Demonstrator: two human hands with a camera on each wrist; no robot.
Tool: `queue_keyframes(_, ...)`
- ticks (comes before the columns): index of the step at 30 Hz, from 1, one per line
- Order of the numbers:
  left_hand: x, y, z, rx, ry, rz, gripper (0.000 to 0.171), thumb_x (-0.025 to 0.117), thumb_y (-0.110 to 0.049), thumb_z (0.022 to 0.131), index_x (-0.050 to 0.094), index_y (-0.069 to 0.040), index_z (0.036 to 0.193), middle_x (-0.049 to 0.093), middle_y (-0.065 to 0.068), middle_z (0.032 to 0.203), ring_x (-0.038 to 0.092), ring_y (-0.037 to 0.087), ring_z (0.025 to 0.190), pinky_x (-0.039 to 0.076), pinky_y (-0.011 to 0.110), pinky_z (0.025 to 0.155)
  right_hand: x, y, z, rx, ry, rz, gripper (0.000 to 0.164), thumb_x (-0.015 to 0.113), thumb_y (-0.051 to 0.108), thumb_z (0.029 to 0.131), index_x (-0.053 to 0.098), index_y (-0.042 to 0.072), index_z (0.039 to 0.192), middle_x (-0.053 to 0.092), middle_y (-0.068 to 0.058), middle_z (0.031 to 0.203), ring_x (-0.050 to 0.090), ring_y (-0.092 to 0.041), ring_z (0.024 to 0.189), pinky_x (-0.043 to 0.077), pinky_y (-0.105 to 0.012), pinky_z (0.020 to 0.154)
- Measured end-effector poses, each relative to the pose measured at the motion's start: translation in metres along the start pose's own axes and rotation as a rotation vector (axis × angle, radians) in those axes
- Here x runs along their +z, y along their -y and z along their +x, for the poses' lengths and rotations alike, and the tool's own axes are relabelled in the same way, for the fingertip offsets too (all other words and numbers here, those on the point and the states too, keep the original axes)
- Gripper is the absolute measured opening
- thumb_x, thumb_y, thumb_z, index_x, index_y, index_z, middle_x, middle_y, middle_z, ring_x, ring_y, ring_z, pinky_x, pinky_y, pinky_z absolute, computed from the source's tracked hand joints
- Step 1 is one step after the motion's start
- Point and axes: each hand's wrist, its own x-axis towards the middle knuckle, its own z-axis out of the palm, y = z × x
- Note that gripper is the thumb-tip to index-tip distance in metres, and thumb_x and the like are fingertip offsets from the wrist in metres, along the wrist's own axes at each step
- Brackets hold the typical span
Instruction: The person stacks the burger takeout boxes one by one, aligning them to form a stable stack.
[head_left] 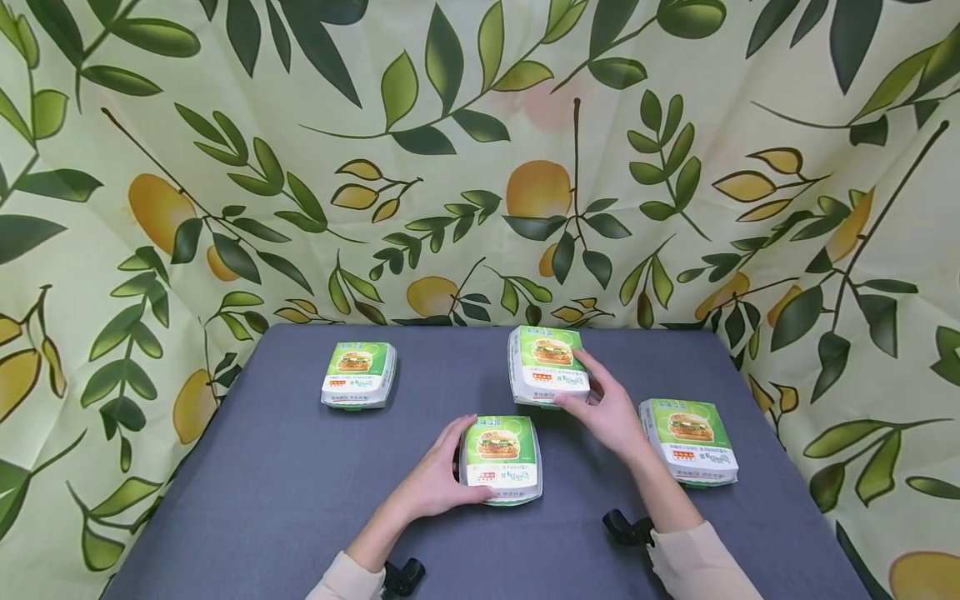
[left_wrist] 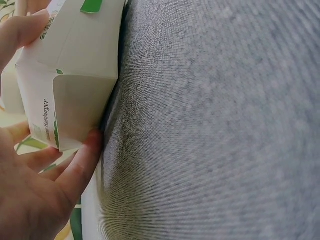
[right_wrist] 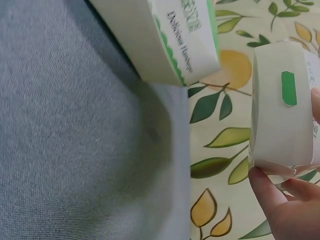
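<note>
Four-cornered hamburger boxes in green and white, each printed with a burger, are in the head view. My left hand point(head_left: 437, 473) grips the front-middle hamburger box point(head_left: 501, 460) from its left side, thumb at the front edge. In the left wrist view that box point(left_wrist: 85, 90) sits on the cloth, fingers point(left_wrist: 82, 170) against its side. My right hand point(head_left: 611, 410) holds the back hamburger box point(head_left: 549, 367) by its right side. The right wrist view shows this box point(right_wrist: 280, 120) raised above the cloth, with fingers point(right_wrist: 267, 192) at its lower corner.
One more hamburger box point(head_left: 360, 375) stands at the back left, another point(head_left: 690, 442) at the right beside my right forearm. A grey-blue cloth point(head_left: 262, 500) covers the table. A leaf-patterned curtain point(head_left: 465, 183) hangs behind and at both sides.
</note>
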Motion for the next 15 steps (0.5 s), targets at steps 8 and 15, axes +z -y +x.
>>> queue_keyframes(8, 0.000, 0.000, 0.001, -0.011, -0.002, 0.010, 0.111, 0.091, -0.045, 0.073, 0.029, -0.014, 0.159, 0.030, 0.008, 0.160, 0.047, 0.023, 0.130, 0.051, 0.032, 0.095, 0.003, 0.008, -0.014, 0.007, 0.029, 0.023, 0.086, 0.082, 0.031, 0.088, 0.035, 0.021, 0.160, 0.046, -0.018, 0.149, 0.055, -0.030, 0.121, 0.046, -0.019, 0.089)
queue_keyframes(15, -0.001, -0.001, 0.000, -0.007, -0.001, 0.000, 0.111, 0.091, -0.044, 0.073, 0.029, -0.012, 0.159, 0.030, 0.008, 0.160, 0.047, 0.023, 0.131, 0.052, 0.033, 0.096, 0.010, 0.004, -0.024, 0.010, 0.075, 0.048, 0.086, 0.082, 0.030, 0.089, 0.035, 0.019, 0.160, 0.039, -0.018, 0.156, 0.053, -0.034, 0.128, 0.050, -0.024, 0.090)
